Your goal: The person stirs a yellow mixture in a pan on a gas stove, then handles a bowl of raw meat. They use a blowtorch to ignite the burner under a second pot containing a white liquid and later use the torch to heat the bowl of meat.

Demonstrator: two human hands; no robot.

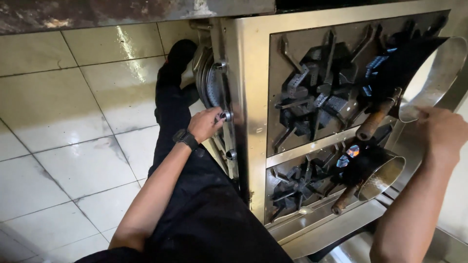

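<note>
Left hand (204, 124), black watch (185, 138) on the wrist, pinches a control knob (224, 116) on the front of the steel gas stove (251, 97). Right hand (441, 131) rests on the rim of the upper pan (434, 78); grip unclear. Lower pan (382, 175) sits over a blue flame (352, 151).

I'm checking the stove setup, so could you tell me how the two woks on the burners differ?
The far wok shows a pale, shiny metal inside; the near wok looks darker and brownish inside. The right hand rests at the far wok's rim, while no hand touches the near wok. The far wok's handle looks thicker than the near wok's handle. Both sit over blue flames and have brownish stick handles.
</note>
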